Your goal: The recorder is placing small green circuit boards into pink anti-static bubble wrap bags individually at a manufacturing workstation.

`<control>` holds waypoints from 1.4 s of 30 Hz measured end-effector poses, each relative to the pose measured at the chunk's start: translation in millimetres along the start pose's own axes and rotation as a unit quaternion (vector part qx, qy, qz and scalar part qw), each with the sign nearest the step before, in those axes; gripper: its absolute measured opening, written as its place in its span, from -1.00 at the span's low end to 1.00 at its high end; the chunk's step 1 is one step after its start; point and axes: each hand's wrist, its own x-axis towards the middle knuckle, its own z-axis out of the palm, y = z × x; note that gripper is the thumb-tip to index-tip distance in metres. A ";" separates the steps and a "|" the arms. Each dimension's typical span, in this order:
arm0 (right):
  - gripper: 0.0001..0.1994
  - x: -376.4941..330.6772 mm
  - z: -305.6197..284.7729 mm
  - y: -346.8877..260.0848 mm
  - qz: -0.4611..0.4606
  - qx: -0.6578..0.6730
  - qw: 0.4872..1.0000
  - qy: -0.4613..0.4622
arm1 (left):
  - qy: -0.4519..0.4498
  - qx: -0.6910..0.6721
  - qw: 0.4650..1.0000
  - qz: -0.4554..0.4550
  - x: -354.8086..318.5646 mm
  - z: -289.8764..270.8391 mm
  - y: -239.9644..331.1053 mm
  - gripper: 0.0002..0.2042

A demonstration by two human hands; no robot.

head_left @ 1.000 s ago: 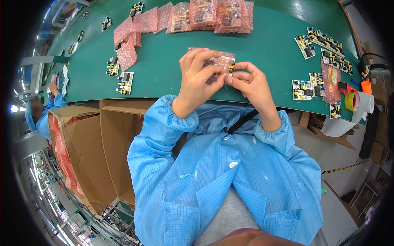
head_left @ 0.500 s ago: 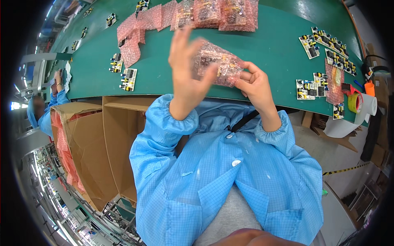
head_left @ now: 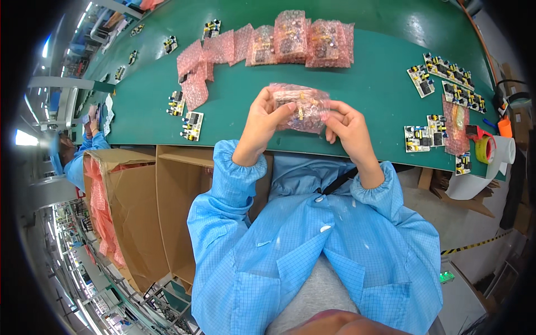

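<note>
Between my two hands, above the near edge of the green table, is a circuit board in a pink bubble-wrap bag [head_left: 302,109]. My left hand [head_left: 264,117] is closed on the bag's left end, thumb across its front. My right hand [head_left: 348,124] pinches the right end between thumb and fingers. Yellow and dark parts of the board show through the plastic. Beyond my hands lie bagged circuit boards [head_left: 291,38] in small piles, with flat pink bubble-wrap bags [head_left: 219,48] to their left.
Bare circuit boards [head_left: 192,125] lie at left, and several more boards [head_left: 417,138] at right beside a pink bag [head_left: 456,131] and a yellow tape roll [head_left: 484,151]. Cardboard boxes [head_left: 131,206] stand below the table at left. A co-worker's blue sleeve [head_left: 92,146] shows far left.
My left hand, raised and blurred before, has come down onto the left end of the bag. My right hand still holds the right end. The whole view has shifted slightly.
</note>
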 end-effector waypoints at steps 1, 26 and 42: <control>-0.61 0.0 0.3 -3.6 0.008 -0.012 1.000 0.015 | 0.027 -0.028 0.999 0.017 5.2 -4.1 -0.8 -0.71; -0.61 -131.6 68.8 -138.1 -0.077 0.577 0.655 -0.483 | 0.341 0.510 0.732 0.296 134.0 -103.3 -35.4 -0.78; -0.59 -68.7 47.5 -154.7 -0.301 0.140 0.892 -0.308 | 0.310 0.588 0.715 0.216 138.1 -160.1 -31.6 -0.82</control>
